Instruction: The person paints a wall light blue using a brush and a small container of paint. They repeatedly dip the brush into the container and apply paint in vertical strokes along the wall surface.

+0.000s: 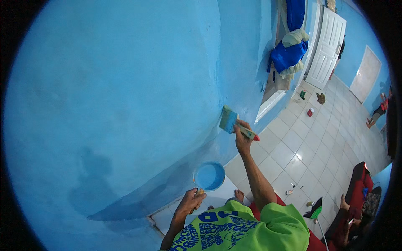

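My right hand [243,136] is closed around the wooden handle of a wide paintbrush [229,120], whose bristles carry blue paint and lie at or close to the blue wall [141,94]. Whether they touch it I cannot tell. Lower and to the left, my left hand [191,200] grips the handle of a round pan [209,176] with light blue paint inside. Lighter and duller blue areas meet on the wall below the brush, along a curved edge.
A window opening [271,105] with bundled blue and cream curtains [287,56] is at upper right, beside a white door [326,47]. A red can [310,112], a phone [289,192] and a green broom [315,212] are on the tiled floor. Other people are at the right.
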Demonstrator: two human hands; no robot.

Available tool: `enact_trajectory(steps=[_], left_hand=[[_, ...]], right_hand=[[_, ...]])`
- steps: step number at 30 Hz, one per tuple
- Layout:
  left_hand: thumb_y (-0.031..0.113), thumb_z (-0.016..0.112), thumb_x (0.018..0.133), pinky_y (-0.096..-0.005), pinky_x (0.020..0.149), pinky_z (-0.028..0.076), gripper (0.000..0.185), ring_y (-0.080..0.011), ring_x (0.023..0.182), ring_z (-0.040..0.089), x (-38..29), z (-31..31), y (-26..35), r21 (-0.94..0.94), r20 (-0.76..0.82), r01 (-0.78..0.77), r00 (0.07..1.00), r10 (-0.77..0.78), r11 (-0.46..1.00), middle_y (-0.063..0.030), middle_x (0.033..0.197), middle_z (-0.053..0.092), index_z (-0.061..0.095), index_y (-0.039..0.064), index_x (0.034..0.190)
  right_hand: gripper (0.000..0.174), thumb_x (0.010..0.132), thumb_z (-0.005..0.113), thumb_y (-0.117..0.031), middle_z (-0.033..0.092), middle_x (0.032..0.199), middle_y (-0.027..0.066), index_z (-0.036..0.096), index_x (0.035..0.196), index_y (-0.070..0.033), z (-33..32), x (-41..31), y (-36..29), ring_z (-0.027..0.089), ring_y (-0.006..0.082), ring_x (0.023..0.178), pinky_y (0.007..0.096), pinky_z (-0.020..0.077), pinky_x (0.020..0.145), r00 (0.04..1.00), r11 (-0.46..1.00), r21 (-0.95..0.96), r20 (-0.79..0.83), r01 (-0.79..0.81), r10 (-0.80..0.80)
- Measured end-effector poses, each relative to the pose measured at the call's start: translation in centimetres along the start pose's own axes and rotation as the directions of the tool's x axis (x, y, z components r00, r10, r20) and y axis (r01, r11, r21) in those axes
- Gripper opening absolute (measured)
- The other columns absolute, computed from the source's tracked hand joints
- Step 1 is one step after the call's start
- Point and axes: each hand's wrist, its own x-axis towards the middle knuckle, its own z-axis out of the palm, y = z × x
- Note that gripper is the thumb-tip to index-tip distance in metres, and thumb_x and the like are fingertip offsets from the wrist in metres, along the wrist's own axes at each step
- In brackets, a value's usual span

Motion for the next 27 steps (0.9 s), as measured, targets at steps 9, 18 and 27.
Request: enact_trajectory(steps=[9,18,27], left_hand=[[0.022,0.068,0.094,-0.0278,0.040,0.036,0.023,-0.0077,0.045,0.046,0.9,0.2,-2.2,-0.120,-0.031,-0.027,0.999,0.023,0.992,-0.0002,0.063,0.051,0.054,0.004,0.096],[0.020,0.066,0.095,-0.0277,0.036,0.033,0.020,-0.0066,0.044,0.045,-1.1,0.4,-0.2,-0.056,0.003,-0.036,0.999,0.036,0.998,0.0009,0.061,0.051,0.054,0.005,0.094],[0.018,0.066,0.095,-0.0269,0.040,0.036,0.019,-0.0067,0.044,0.045,-0.8,0.0,-2.2,-0.038,-0.007,-0.074,0.997,0.073,0.997,0.0012,0.062,0.051,0.055,0.002,0.096]], right_hand=[[0.018,0.093,0.066,-0.006,0.067,0.099,0.0082,0.063,0.110,0.000,8.2,17.5,-20.2,0.064,0.0155,0.089,0.0293,0.0524,0.081,0.811,0.805,0.102,-0.068,0.585,-0.581],[0.025,0.090,0.067,-0.008,0.065,0.094,0.0059,0.063,0.113,-0.001,2.1,-2.3,1.2,0.062,0.0116,0.083,0.0268,0.0528,0.074,0.978,0.989,0.068,-0.155,-0.128,0.137],[0.022,0.091,0.068,-0.008,0.064,0.094,0.0099,0.062,0.110,0.002,8.4,8.5,-13.4,0.063,0.0142,0.075,0.0275,0.0534,0.067,0.955,0.939,0.282,-0.273,0.198,-0.119]])
